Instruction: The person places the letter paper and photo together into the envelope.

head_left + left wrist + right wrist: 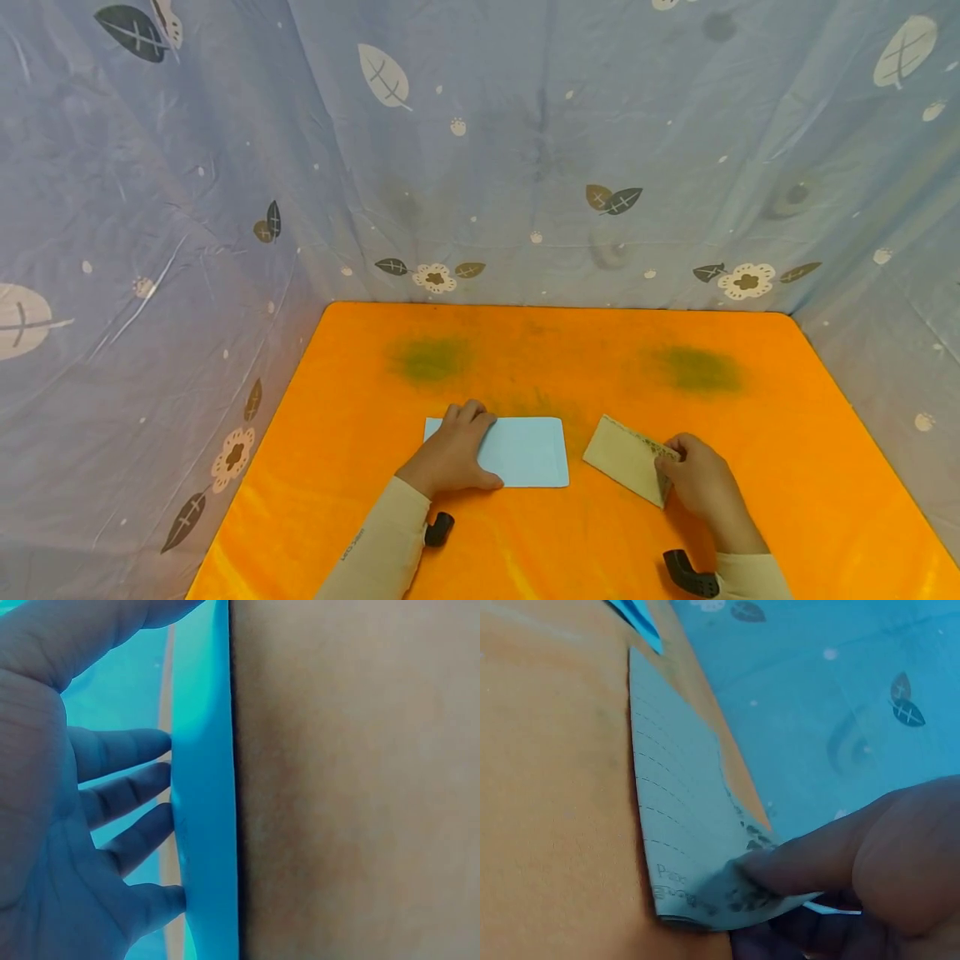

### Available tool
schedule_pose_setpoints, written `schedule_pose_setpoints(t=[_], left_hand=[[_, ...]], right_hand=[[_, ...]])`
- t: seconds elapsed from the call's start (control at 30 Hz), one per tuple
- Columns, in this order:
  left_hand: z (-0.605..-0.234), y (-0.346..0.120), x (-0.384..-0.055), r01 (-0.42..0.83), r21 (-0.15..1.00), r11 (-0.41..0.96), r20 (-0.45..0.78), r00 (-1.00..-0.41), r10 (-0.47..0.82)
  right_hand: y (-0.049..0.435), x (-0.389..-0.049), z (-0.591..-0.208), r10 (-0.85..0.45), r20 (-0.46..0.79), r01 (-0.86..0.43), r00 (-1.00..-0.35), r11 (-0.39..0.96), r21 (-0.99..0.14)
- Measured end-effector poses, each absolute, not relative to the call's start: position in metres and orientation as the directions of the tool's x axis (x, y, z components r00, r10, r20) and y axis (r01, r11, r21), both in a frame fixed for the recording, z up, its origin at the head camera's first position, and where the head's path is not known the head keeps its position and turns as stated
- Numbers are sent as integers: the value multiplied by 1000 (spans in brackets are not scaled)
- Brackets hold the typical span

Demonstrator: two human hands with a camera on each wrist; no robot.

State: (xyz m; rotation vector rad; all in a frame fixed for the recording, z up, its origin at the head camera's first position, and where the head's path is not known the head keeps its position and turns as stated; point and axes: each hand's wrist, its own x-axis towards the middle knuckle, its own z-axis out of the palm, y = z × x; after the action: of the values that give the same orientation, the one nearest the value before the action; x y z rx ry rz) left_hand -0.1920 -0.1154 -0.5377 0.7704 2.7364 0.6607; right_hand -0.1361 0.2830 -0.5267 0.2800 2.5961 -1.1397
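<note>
A light blue envelope (522,452) lies on the orange tabletop. My left hand (456,450) rests across its left part, thumb at the near edge and fingertips at the far edge. In the left wrist view the fingers (124,754) are spread, their tips touching the blue envelope (206,802). To the right, a folded sheet of beige ruled notepaper (628,458) is pinched at its right end by my right hand (701,483). Up close, this notepaper (671,772) shows dashed lines and a dark printed pattern beneath the thumb; my other right fingers are mostly hidden below it.
Patterned blue-grey curtains (525,167) stand around the back and sides of the orange table (555,350). Two greenish stains mark the cloth towards the back. A black strap-like piece (440,529) hangs at the left wrist, another (690,575) at the right.
</note>
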Motion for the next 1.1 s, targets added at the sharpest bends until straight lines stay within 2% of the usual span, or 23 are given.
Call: schedule_pose_setpoints(t=[0.1, 0.23, 0.4, 0.67, 1.1], left_hand=[[-537, -115, -192, 438, 477, 762, -93, -837, 539], [-537, -114, -191, 435, 484, 760, -94, -837, 539], [-537, -114, -191, 434, 484, 760, -90, -839, 537], [-537, -115, -191, 433, 487, 758, -90, -839, 537], [-537, -114, -192, 430, 488, 760, -92, -840, 535]], right_hand=[[281, -134, -529, 60, -320, 290, -946, 599, -746], [278, -134, -534, 52, -339, 331, -939, 396, -856], [277, -137, -541, 54, -364, 367, -930, 198, -909], [283, -137, -545, 77, -362, 367, -929, 79, -927], [278, -138, -550, 54, -334, 333, -941, -29, -943]])
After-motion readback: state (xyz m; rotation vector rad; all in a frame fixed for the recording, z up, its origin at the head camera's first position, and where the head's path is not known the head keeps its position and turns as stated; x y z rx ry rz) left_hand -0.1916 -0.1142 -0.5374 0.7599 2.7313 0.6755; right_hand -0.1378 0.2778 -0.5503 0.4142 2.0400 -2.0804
